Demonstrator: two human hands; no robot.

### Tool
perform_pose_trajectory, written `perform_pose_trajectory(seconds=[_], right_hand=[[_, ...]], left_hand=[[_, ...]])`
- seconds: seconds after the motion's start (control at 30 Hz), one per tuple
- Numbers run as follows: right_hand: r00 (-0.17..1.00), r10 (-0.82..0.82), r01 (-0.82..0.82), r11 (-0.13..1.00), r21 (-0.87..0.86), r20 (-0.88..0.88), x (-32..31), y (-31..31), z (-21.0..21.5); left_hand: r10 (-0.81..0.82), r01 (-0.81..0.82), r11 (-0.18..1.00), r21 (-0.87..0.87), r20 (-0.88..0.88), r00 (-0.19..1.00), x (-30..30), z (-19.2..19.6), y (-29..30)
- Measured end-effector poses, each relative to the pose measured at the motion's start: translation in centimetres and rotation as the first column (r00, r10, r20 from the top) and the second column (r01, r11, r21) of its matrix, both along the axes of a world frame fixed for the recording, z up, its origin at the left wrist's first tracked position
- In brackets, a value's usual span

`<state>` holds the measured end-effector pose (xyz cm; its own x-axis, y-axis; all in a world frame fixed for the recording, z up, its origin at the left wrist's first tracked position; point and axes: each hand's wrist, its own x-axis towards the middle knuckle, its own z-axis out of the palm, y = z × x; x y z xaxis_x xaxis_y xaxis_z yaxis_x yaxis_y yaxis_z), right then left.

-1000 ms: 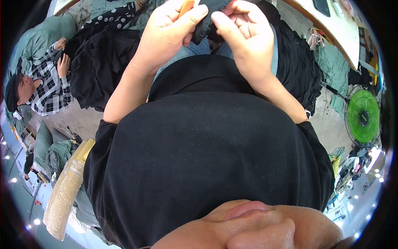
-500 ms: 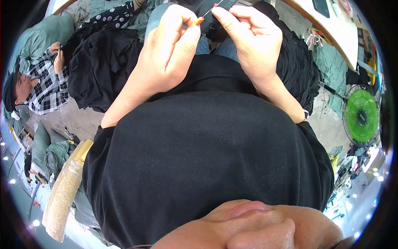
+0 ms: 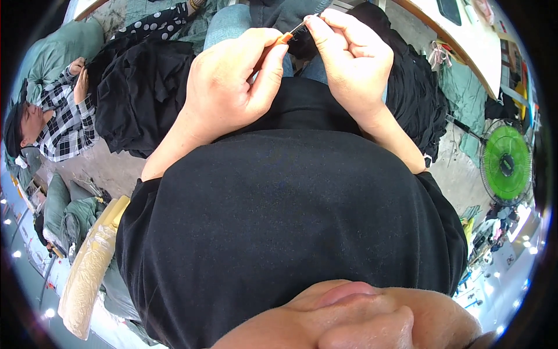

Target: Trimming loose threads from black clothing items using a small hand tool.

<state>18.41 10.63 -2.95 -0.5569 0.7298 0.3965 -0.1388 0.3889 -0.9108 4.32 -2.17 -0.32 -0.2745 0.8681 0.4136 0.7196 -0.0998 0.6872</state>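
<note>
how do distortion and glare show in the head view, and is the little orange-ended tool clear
In the head view, the white table's edge bends and the corners go black; in the head view, lights glare white near both lower sides; in the head view, the orange-ended tool shows, but too small for fine detail.

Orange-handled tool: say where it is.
In the head view, the orange-handled tool is at top centre, pinched in the left hand, its shaft pointing toward the right hand.
</note>
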Motion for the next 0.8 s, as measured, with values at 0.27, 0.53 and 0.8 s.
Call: perform_pose_trajectory(seconds=[0.27,0.53,0.8], right_hand=[[0.997,0.022,-0.024,0.999,-0.033,-0.071,-0.3,-0.2,0.2],[0.997,0.029,-0.036,0.994,-0.1,-0.071,-0.2,-0.3,-0.2],[0.998,0.044,-0.047,0.996,-0.072,-0.04,0.0,0.0,-0.2]], left_hand=[[0.007,-0.008,0.999,0.046,0.004,1.0,0.3,-0.5,0.3],[-0.006,0.004,0.999,0.044,0.059,0.998,0.6,-1.2,0.1],[-0.021,0.017,0.999,0.045,0.101,0.995,0.7,-0.9,0.4]])
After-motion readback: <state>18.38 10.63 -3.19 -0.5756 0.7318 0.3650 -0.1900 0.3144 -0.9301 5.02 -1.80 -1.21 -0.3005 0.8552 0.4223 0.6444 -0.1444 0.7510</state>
